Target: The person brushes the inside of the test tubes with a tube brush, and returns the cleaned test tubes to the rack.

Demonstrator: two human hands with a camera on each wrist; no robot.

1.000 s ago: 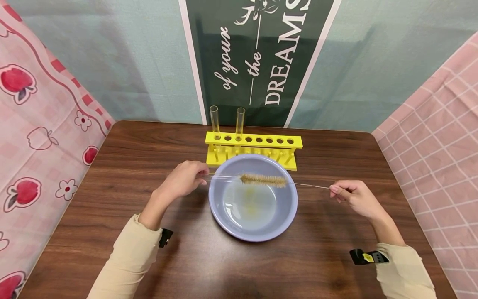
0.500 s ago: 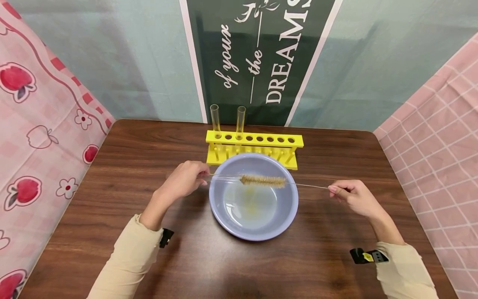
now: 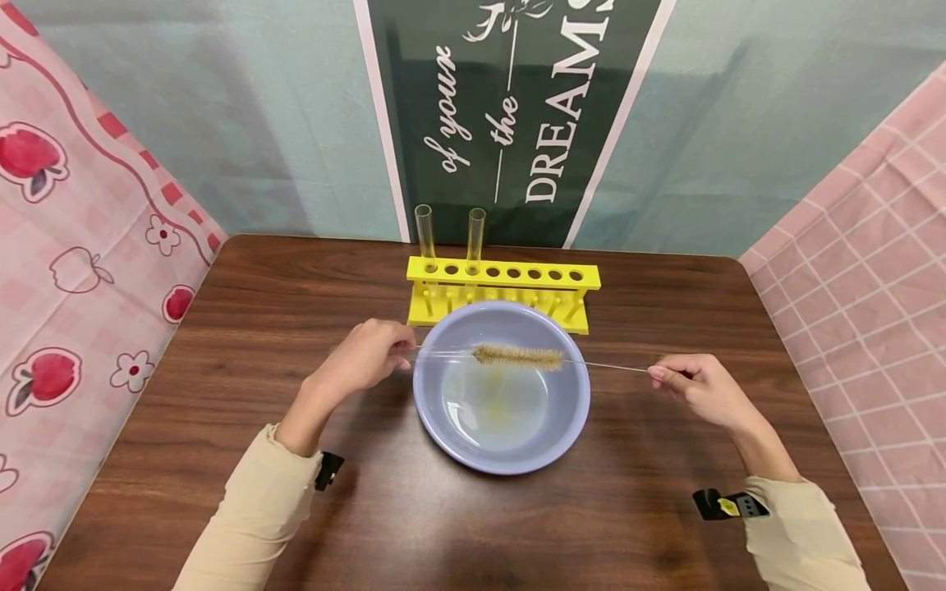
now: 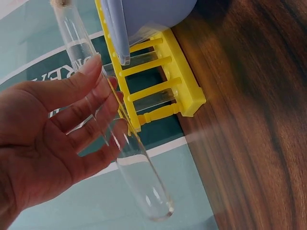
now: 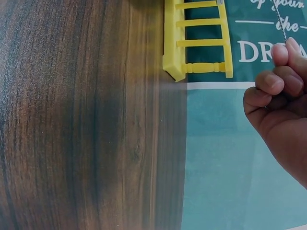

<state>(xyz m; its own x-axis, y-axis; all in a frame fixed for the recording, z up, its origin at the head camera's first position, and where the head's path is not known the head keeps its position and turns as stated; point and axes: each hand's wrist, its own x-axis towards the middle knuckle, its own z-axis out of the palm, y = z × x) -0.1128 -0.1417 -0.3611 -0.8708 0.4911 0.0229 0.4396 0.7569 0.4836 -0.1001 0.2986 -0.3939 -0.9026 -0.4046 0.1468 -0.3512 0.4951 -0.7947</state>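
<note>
Over the basin, my left hand (image 3: 365, 357) grips a clear glass test tube (image 4: 144, 177), thumb on one side and fingers on the other. The tube lies nearly level in the head view, its rounded end past the hand and its mouth facing right. A test tube brush (image 3: 517, 356) with tan bristles is lined up with the tube, its tip right at the mouth. Thumb and fingertips of my right hand (image 3: 702, 390) pinch the brush's thin twisted wire handle (image 5: 281, 24). Most of the bristles show outside the glass.
Below the tube and brush stands a lavender basin (image 3: 572, 410) holding slightly yellowish water. Directly behind it is a yellow test tube rack (image 3: 532, 279), with two glass test tubes (image 3: 476, 238) upright at its left end. The wooden table (image 3: 628, 509) meets a cloth-covered wall at the back.
The right hand and brush have shifted very slightly left, toward the tube. The left hand keeps its place and its grip.
</note>
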